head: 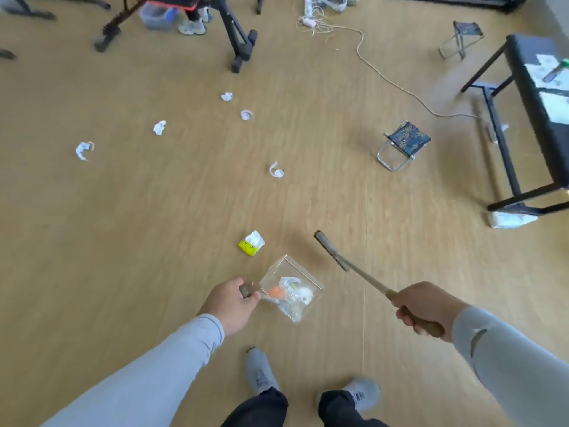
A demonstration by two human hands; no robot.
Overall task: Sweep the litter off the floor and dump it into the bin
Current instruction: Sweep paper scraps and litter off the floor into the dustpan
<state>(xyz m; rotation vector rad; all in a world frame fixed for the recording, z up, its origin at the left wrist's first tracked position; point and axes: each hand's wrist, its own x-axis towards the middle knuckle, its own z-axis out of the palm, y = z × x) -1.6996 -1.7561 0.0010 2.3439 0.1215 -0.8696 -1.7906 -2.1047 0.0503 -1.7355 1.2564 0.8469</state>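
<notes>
Five paper scraps [159,127]; one yellow packet [251,243]; two stools [406,143].

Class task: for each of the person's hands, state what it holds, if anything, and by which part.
Left hand: the clear dustpan, gripped by its handle. Right hand: the broom, grip near the handle's upper end.

A wooden floor [154,211] is strewn with crumpled paper scraps [159,127] at upper left, a yellow packet [251,243] at centre, and a folding stool [405,145] at right.
</notes>
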